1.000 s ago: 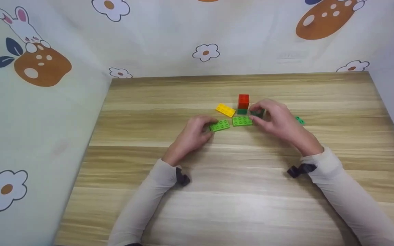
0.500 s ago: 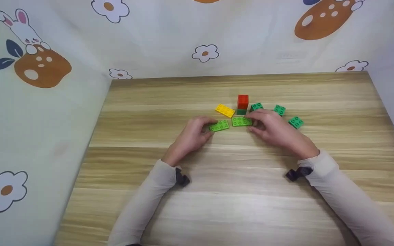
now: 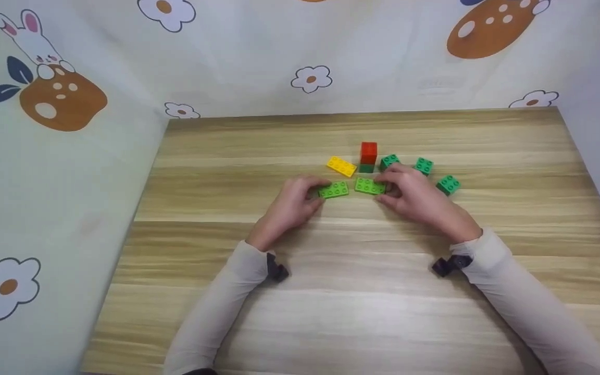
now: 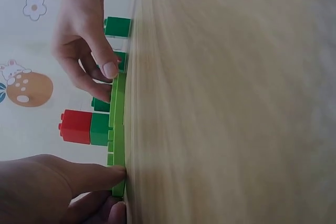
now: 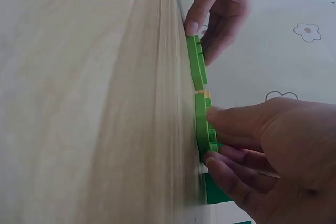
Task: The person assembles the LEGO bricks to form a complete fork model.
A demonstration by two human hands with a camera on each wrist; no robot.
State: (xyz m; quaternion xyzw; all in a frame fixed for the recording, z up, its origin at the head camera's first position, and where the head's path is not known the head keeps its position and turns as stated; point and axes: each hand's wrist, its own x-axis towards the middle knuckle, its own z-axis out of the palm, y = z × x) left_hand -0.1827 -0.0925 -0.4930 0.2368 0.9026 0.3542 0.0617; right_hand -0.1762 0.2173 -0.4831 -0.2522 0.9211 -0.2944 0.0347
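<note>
Two light green flat studded bricks lie on the wooden table, end to end with a small gap between them. My left hand (image 3: 295, 204) pinches the outer end of the left light green brick (image 3: 336, 189); in the left wrist view its thumb lies along the brick's side. At the far end of the right light green brick (image 3: 366, 185), my right hand (image 3: 421, 197) grips with thumb and fingers. Behind them stands a small tower, a red block (image 3: 369, 151) on top of a dark green brick (image 3: 366, 169). A flat yellow brick (image 3: 341, 166) lies left of the tower.
Several dark green bricks stand right of the tower: one (image 3: 389, 160) partly behind my right hand, another (image 3: 424, 165) further right, a third (image 3: 448, 184) beyond my knuckles. A patterned wall covering (image 3: 248, 62) rises behind the table (image 3: 331, 323).
My right hand has come down and toward me from beside a dark green brick to the right light green brick. That brick has turned slightly. The left hand has stayed put.
</note>
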